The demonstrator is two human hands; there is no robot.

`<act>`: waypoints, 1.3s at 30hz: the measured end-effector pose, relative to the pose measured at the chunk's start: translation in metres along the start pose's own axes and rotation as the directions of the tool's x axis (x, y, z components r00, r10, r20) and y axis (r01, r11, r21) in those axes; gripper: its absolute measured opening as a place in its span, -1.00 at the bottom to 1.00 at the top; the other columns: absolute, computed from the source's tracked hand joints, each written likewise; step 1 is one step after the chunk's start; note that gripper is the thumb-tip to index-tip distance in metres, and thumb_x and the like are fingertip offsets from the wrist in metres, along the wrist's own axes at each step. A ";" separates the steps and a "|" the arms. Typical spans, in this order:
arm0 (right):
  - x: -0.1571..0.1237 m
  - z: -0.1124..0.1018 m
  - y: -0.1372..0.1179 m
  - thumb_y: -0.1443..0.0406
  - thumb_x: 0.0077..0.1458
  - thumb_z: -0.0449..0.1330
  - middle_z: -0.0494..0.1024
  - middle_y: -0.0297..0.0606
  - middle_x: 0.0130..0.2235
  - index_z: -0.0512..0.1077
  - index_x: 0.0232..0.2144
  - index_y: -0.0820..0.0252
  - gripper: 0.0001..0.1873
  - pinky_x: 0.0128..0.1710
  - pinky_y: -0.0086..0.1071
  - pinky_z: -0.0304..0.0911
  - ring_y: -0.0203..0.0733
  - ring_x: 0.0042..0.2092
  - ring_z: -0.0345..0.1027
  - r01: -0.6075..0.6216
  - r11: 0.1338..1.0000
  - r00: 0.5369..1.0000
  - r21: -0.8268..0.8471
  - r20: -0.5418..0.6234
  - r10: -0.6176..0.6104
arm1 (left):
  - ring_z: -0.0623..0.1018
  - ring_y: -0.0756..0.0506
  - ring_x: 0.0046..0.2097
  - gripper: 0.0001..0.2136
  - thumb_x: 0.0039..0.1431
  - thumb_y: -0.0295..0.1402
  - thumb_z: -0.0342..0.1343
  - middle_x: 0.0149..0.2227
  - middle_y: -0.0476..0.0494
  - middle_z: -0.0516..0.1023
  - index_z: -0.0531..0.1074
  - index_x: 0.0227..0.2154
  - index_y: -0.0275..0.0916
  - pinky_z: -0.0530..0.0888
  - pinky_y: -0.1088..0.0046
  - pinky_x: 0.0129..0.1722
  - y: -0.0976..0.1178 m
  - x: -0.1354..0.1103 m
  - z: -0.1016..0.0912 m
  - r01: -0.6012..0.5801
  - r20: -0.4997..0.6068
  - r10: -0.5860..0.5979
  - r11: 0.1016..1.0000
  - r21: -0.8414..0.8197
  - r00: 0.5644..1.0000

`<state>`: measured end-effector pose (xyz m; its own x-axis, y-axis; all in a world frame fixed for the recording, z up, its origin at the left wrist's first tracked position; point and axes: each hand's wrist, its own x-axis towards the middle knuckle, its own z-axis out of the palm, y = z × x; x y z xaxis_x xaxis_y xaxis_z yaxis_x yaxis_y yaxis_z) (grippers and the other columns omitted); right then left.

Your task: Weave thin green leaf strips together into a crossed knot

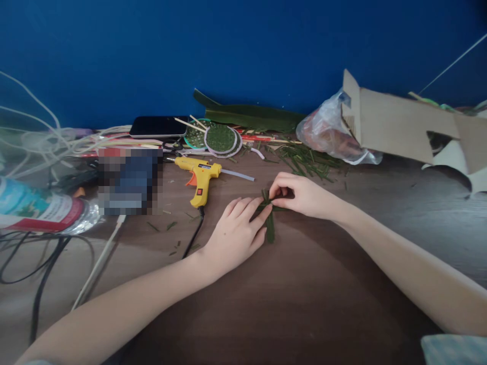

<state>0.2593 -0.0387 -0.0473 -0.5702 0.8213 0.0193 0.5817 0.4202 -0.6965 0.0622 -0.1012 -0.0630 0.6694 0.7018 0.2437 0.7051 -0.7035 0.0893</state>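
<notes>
Several green leaf strips point(270, 230) lie crossed on the dark wooden table, one pointing towards me. My left hand point(238, 228) rests on them from the left, its fingers stretched out flat and the fingertips pressing on the crossing. From the right, my right hand point(294, 195) pinches a strip at the crossing between thumb and index finger. The fingers partly hide where the strips overlap. Left of the strips lies a yellow glue gun point(203, 175) with a glue stick point(238, 175) in its back end.
Behind lie round woven green pieces point(220, 139), a long leaf point(251, 116), leaf scraps point(304, 161) and a phone point(160, 126). A cardboard box point(403, 124) and plastic bag point(331, 129) stand at right. Cables, a blurred device point(133, 180) and a bottle point(41, 205) occupy the left.
</notes>
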 end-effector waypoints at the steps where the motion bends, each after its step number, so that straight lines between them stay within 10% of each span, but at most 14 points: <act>1: 0.000 0.000 0.000 0.38 -0.05 0.16 0.32 -0.33 -0.39 0.33 -0.50 0.18 -0.95 -0.37 -0.40 0.16 -0.33 -0.41 0.18 -0.001 1.000 1.000 0.006 0.003 0.001 | 0.32 -0.21 0.04 -0.66 0.19 -0.40 -0.08 0.03 -0.27 0.34 0.30 0.03 -0.30 0.29 0.16 0.05 0.000 0.000 0.000 -0.001 -0.001 0.001 1.000 0.002 1.000; 20: 0.001 -0.002 0.002 0.35 -0.04 0.15 0.36 -0.32 -0.37 0.38 -0.47 0.19 -0.99 -0.36 -0.41 0.17 -0.32 -0.40 0.21 0.009 1.000 1.000 0.027 0.028 -0.010 | 0.30 -0.15 0.10 -0.64 0.24 -0.37 -0.13 0.12 -0.12 0.33 0.25 0.08 -0.28 0.14 0.14 0.16 0.000 -0.001 0.001 -0.014 0.034 0.014 1.000 0.016 0.999; 25: 0.002 -0.021 0.010 0.31 -0.02 0.11 0.45 -0.30 -0.40 0.41 -0.42 0.17 -0.91 -0.37 -0.36 0.18 -0.26 -0.39 0.28 -0.144 0.989 0.975 0.037 -0.164 0.148 | 0.31 -0.13 0.11 -0.65 0.24 -0.39 -0.14 0.11 -0.14 0.34 0.27 0.06 -0.29 0.19 0.18 0.14 -0.001 -0.001 0.001 -0.023 0.031 0.023 1.000 -0.007 0.999; 29: 0.001 -0.037 0.027 0.36 -0.02 0.07 0.46 -0.25 -0.44 0.39 -0.45 0.16 -0.90 -0.39 -0.31 0.16 -0.22 -0.44 0.29 -0.373 0.923 0.852 -0.088 -0.426 0.304 | 0.32 -0.13 0.11 -0.65 0.24 -0.39 -0.14 0.10 -0.15 0.35 0.27 0.06 -0.28 0.20 0.18 0.13 -0.001 -0.001 0.001 -0.023 0.019 0.023 1.000 -0.014 1.000; 39: 0.002 -0.031 0.039 0.26 -0.04 0.14 0.38 -0.31 -0.58 0.30 -0.56 0.15 -0.87 -0.50 -0.34 0.09 -0.23 -0.54 0.23 -0.514 0.826 0.830 -0.230 -0.374 0.413 | 0.31 -0.14 0.12 -0.64 0.24 -0.40 -0.14 0.11 -0.18 0.34 0.26 0.08 -0.29 0.21 0.18 0.13 0.000 -0.001 0.003 -0.022 0.029 0.023 1.000 -0.022 0.999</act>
<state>0.2988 -0.0088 -0.0518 -0.0163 0.9999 -0.0037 0.9072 0.0132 -0.4206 0.0616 -0.1016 -0.0660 0.6919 0.6884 0.2177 0.6846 -0.7213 0.1051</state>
